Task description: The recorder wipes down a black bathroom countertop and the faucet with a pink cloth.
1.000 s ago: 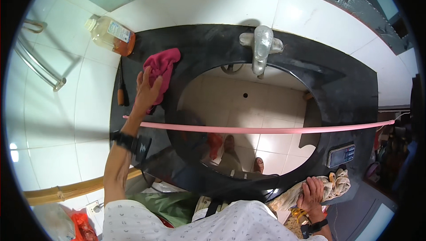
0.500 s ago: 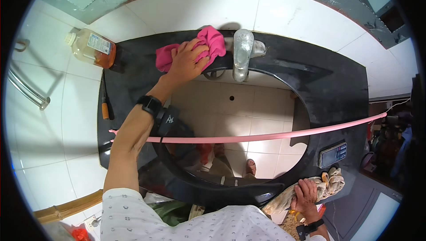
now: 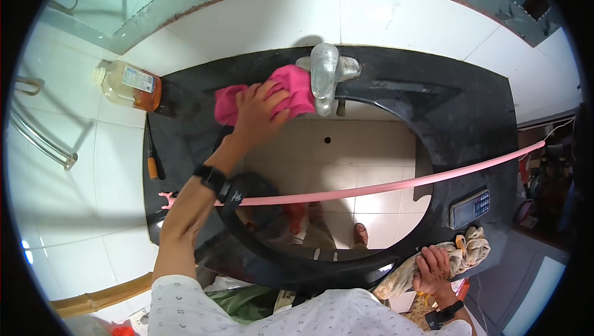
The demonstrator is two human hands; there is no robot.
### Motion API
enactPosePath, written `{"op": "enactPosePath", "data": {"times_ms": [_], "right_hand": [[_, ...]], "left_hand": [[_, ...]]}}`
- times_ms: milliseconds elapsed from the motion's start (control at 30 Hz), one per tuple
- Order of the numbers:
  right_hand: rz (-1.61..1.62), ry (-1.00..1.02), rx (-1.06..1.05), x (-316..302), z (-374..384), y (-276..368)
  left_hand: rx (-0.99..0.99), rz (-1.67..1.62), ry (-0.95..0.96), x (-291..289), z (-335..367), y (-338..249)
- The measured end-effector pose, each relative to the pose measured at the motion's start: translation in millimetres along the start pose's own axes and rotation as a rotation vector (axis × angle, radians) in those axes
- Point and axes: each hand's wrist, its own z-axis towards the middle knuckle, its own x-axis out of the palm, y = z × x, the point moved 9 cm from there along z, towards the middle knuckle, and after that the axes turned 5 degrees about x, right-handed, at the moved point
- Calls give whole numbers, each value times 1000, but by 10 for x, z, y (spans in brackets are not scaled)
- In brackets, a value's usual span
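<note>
My left hand (image 3: 261,110) presses down on a crumpled pink cloth (image 3: 292,85), its fingers bent into the folds. The cloth lies on the black countertop (image 3: 185,144), just left of the silver faucet (image 3: 323,76) and against its side. At the near right edge, my right hand (image 3: 433,269) is closed over a bunched beige cloth (image 3: 473,250). A large oval opening (image 3: 328,150) in the countertop shows the tiled floor below. Across it lies a long pink rod (image 3: 371,189) with a forked left end, passing by my left forearm.
A clear bottle (image 3: 128,86) of amber liquid stands at the far left. Nearer lies an orange-handled tool (image 3: 151,166). A phone-like keypad device (image 3: 469,209) rests at the right. White tiles (image 3: 266,17) rise behind the counter, beneath a mirror (image 3: 185,2).
My left hand has drawn the pink cloth nearer to me and closer along the faucet's side. The view has shifted slightly. My right hand stays on the beige cloth.
</note>
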Motion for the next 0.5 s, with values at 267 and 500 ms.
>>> {"op": "enactPosePath", "data": {"times_ms": [267,500], "right_hand": [[17,-1,37,50,-25,-15],[32,-5,37,-12,1,-34]], "left_hand": [[30,26,-134,-95,-212,639],[-484,157,68,-270,-589,1543]]}}
